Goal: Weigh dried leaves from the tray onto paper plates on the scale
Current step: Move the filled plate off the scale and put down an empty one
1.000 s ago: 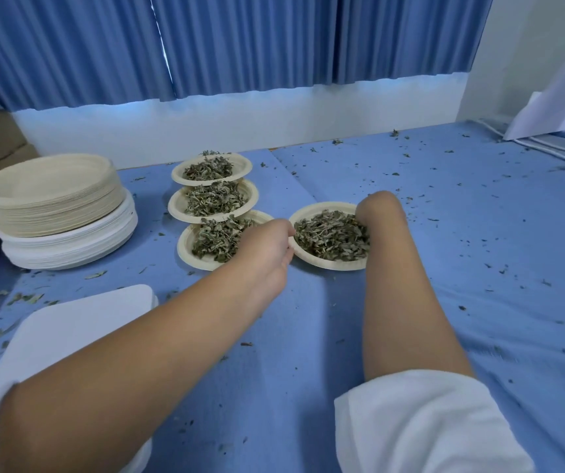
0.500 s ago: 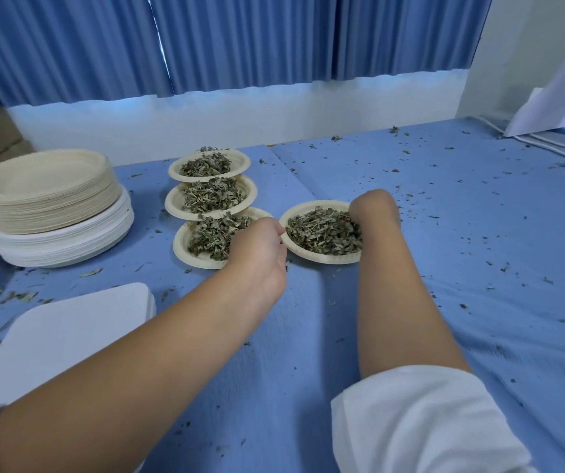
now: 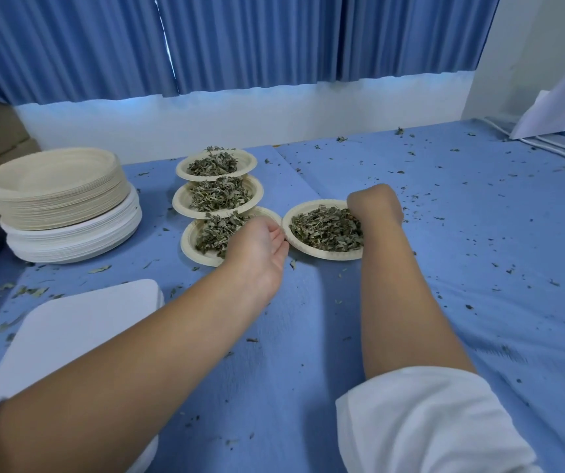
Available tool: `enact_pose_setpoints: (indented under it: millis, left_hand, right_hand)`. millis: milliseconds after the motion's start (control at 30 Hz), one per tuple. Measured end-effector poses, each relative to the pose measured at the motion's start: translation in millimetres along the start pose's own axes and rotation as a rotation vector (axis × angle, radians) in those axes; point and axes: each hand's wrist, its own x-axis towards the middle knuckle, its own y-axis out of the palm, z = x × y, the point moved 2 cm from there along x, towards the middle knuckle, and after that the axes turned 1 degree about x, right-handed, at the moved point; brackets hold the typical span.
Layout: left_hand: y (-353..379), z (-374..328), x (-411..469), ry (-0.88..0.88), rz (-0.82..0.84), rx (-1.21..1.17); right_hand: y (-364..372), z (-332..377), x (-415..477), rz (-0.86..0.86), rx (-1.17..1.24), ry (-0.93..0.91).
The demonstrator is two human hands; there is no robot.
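— Arms first: how do they lie?

— Both reach forward from the bottom edge over the blue desk (image 3: 478,268). The left arm runs slantwise up toward the middle. The right arm, with a white sleeve (image 3: 427,421) at its upper part, goes nearly straight ahead

— And the left hand?

— The left hand (image 3: 260,250) is turned palm toward the right, fingers straight and loose, grasping nothing. It lies over the right side of the nearest of three filled plates (image 3: 180,202). Its fingertips are just beside the left rim of the paper plate (image 3: 322,255); whether they touch it I cannot tell

— The right hand?

— The right hand (image 3: 374,204) shows its back, bent down at the wrist over the far right rim of that plate. Its fingers are hidden behind the knuckles, so I cannot tell whether it grips the rim or only rests there

— Where does the plate sit?

— Flat on the desk between the two hands, heaped with dried leaves (image 3: 325,228). It is just to the right of the nearest plate in the row, rims almost touching

— Anything else near?

— A stack of empty plates (image 3: 56,186) stands well to the left. A white flat board (image 3: 69,322) lies at the lower left, partly behind the left forearm, and leaf crumbs are scattered over the desk
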Motion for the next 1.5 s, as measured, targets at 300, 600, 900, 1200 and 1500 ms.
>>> enact_pose_setpoints:
  millis: [300, 600, 900, 1200, 1500]
  left_hand:
    - [-26, -21, -20, 0.0, 0.018, -0.07]
    - [-109, -81, -49, 0.053, 0.005, -0.225]
    - [-220, -117, -67, 0.081, -0.133, -0.373]
    - [-260, -120, -77, 0.129, -0.198, -0.437]
    - [-265, -121, -78, 0.073, -0.191, -0.4]
  right_hand:
    - [27, 53, -55, -0.129, 0.011, -0.368]
    - [118, 93, -189, 0.139, -0.098, -0.873]
    - [185, 128, -246, 0.304, -0.244, -1.053]
    - [211, 202, -228, 0.159, -0.622, -1.269]
    - [207, 213, -218, 0.263, -0.61, -1.313]
